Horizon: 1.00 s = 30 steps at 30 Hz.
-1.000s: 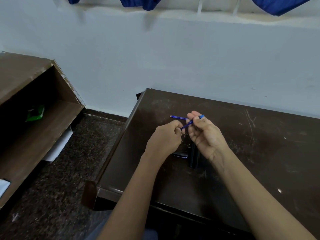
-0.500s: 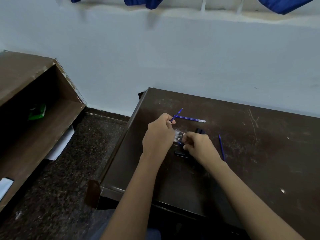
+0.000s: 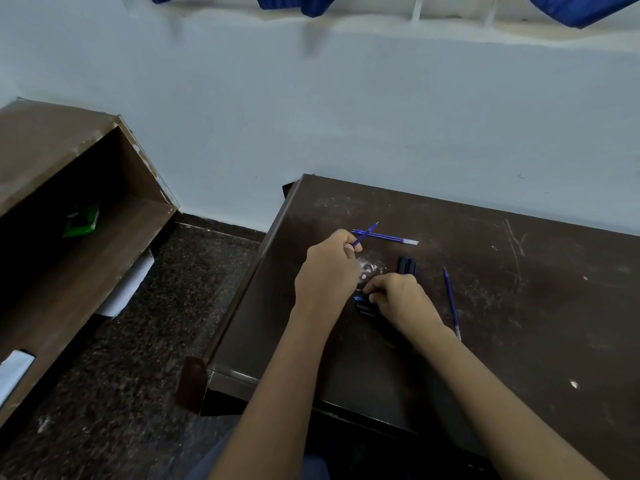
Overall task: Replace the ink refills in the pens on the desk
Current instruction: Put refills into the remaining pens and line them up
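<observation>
gripping a blue refill (image 3: 365, 233) near the desk's (image 3: 519, 306) left edge, the left hand (image 3: 327, 268) stays closed; the right hand (image 3: 398, 296) pinches dark pen parts (image 3: 363, 308) beside it, black pens (image 3: 407, 265) just beyond.

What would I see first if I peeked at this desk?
Two bare hands meet mid-desk: the left hand pinches a thin blue refill pointing up, the right hand reaches into dark pen parts. Two more blue refills lie on the dark scratched desk, one behind the hands, one to their right.
</observation>
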### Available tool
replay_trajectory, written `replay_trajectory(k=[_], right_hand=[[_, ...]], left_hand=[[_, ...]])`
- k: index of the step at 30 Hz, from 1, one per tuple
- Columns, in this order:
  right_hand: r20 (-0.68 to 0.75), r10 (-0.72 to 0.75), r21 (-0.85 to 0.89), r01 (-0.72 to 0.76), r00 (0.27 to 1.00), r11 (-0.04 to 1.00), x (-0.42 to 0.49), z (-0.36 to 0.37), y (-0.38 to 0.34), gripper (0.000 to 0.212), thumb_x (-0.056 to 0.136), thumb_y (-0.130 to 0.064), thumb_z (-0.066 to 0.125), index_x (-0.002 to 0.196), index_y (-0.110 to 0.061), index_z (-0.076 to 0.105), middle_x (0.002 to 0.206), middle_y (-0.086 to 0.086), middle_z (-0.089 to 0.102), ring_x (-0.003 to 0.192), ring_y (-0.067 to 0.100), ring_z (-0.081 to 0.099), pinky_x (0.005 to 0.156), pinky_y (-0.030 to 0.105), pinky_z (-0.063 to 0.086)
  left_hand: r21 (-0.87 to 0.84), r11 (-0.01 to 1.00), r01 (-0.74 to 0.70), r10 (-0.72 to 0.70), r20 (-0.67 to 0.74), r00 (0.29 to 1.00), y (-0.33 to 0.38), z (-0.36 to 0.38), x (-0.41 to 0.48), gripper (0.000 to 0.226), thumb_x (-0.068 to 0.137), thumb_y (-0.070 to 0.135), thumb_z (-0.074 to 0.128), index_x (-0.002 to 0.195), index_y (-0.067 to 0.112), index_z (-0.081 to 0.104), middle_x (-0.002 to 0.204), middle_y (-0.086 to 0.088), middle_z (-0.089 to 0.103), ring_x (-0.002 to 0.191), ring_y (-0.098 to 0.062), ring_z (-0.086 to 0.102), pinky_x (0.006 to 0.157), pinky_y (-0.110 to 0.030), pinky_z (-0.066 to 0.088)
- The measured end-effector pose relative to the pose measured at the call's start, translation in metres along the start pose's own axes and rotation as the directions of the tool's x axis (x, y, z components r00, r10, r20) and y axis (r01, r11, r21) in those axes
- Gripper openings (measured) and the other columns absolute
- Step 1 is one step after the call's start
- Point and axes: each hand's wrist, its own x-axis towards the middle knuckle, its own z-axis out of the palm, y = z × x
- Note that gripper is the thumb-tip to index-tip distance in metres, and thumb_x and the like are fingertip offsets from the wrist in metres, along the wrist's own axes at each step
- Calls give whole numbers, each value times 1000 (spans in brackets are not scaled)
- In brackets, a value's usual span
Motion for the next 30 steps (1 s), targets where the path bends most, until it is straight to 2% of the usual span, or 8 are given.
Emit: replay_trajectory(k=[3, 6, 8, 14, 17, 22, 26, 30], right_hand=[[-86, 60, 399, -21, 994, 917, -7, -17, -13, 19, 92, -16, 57, 105, -19, 71, 99, -2, 70, 87, 8, 64, 73, 15, 49], [57, 119, 910, -101, 991, 403, -15, -41, -32, 20, 94, -15, 54, 106, -9, 70, 88, 1, 72, 70, 3, 65, 64, 16, 50], [107, 96, 970, -125, 990, 210, -17, -47, -39, 17, 93, -11, 56, 103, -3, 67, 81, 1, 69, 60, 1, 65, 56, 15, 51], [90, 300, 996, -94, 950, 0, -8, -52, -39, 10, 91, -8, 58, 88, -5, 67, 74, 5, 62, 56, 8, 53, 50, 16, 46], [75, 357, 996, -90, 931, 27, 5, -63, -36, 17, 91, -11, 59, 104, -4, 68, 84, 5, 67, 63, 8, 56, 62, 20, 46], [225, 154, 963, -244, 962, 116, 2, -58, -47, 14, 91, -1, 54, 97, -5, 66, 62, 0, 67, 46, 4, 60, 45, 14, 48], [84, 254, 980, -127, 963, 155, 27, -70, -38, 22, 90, 2, 52, 104, -3, 68, 75, 3, 65, 60, 7, 59, 54, 14, 47], [-200, 203, 724, 5, 959, 689, 54, -77, -16, 23, 90, -2, 54, 105, -4, 70, 78, 5, 62, 62, 14, 52, 55, 20, 46]], left_hand=[[4, 1000, -1, 1, 14, 1000, 1, 0, 0, 24, 97, 14, 36, 102, 19, 59, 97, -4, 68, 78, -16, 60, 73, -36, 51], [54, 999, 10, -13, 72, 997, 3, 1, 0, 25, 98, 16, 35, 109, 16, 57, 99, -4, 63, 82, -16, 58, 70, -32, 47], [67, 998, 15, -23, 120, 993, 5, 2, 0, 26, 99, 19, 34, 113, 16, 56, 101, -3, 60, 82, -15, 56, 65, -27, 43], [35, 997, 72, -79, 283, 956, 16, 4, -3, 26, 98, 16, 37, 115, 16, 56, 111, -7, 65, 91, -15, 57, 72, -24, 41], [-4, 996, 94, -90, 265, 960, 17, 6, -3, 21, 98, 16, 38, 106, 18, 56, 109, -7, 65, 88, -14, 56, 72, -26, 41], [8, 997, 76, -76, 147, 986, 14, 4, -3, 26, 98, 21, 35, 111, 11, 56, 100, -4, 57, 80, -15, 55, 67, -28, 40], [3, 994, 111, -109, 194, 975, 14, 3, -3, 24, 96, 15, 37, 108, 15, 57, 108, -8, 65, 92, -22, 63, 78, -35, 49], [11, 993, 119, -119, 188, 975, 13, 2, -2, 24, 96, 15, 37, 107, 17, 58, 111, -8, 64, 87, -19, 60, 73, -32, 47]])
